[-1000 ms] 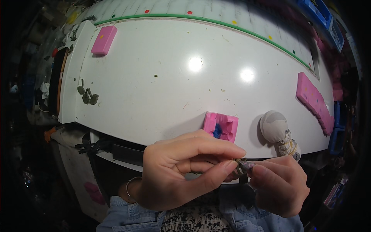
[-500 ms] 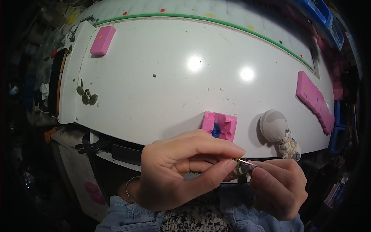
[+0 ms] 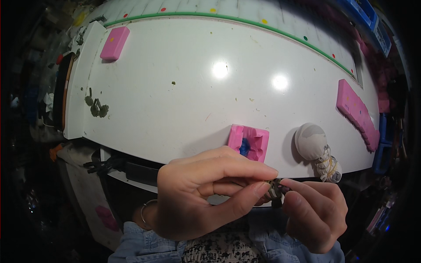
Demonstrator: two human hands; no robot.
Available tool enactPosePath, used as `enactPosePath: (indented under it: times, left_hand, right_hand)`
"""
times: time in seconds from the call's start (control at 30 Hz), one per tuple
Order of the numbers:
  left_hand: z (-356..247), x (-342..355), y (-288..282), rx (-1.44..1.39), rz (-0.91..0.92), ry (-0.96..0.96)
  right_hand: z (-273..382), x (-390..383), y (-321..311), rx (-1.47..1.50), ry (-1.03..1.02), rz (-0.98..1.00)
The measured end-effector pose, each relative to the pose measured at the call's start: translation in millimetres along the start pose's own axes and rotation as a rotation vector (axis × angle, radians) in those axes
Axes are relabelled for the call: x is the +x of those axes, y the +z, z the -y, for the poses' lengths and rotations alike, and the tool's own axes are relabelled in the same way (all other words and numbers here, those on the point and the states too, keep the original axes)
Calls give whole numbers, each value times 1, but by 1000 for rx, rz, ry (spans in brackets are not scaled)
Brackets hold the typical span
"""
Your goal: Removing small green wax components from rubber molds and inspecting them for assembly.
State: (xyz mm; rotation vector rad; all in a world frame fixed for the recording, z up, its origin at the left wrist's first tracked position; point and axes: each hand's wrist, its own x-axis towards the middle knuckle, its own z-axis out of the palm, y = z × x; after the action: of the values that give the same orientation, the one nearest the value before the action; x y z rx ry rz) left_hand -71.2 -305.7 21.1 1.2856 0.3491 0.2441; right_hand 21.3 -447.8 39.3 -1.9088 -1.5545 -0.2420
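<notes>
Over the near edge of the white worktable, my left hand (image 3: 206,193) is closed in a pinch, thumb against fingertips. Between them sits a small dark olive-green piece (image 3: 275,193) with lighter streaks, partly hidden by the fingers. My right hand (image 3: 319,215) is closed close beside it, gripping a slim hand tool (image 3: 285,189) with a dark patterned handle. The tool's tip meets the piece and is hard to make out. Just beyond my left fingers lies an open pink mould block (image 3: 262,144) with a blue patch inside its hollow.
A grey cloth-wrapped bundle (image 3: 310,141) bound with bands stands right of the mould. Pink blocks (image 3: 354,115) line the right edge; another pink block (image 3: 115,43) lies far left. Several green moulded pieces (image 3: 99,109) rest at left. A green rail (image 3: 193,14) borders a dotted strip.
The thin metal shaft of the tool, visible before, hardly shows now. My hands have shifted slightly. Coloured dots on the strip behind the green rail have moved left.
</notes>
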Motion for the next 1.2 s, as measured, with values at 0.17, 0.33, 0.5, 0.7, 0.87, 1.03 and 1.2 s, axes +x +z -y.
enactPosePath:
  times: [0.17,0.33,0.5,0.7,0.87,1.03,1.2]
  left_hand:
    - [-2,-1,1,50,-2,15]
    - [-2,-1,1,86,-11,22]
    - [-3,0,1,128,-7,46]
    - [-5,1,2,126,-7,21]
    - [-3,1,2,126,8,33]
    - [-2,-1,0,65,-5,12]
    - [-1,-1,0,44,30,12]
  right_hand:
    - [-2,1,0,-8,-33,5]
    - [-2,1,-2,-11,-59,28]
    - [-2,2,-6,1,-60,64]
    - [-3,3,-7,8,-78,99]
    - [-7,1,-5,15,-118,75]
    - [-10,1,-6,80,-121,69]
    - [-11,-1,-12,79,-94,88]
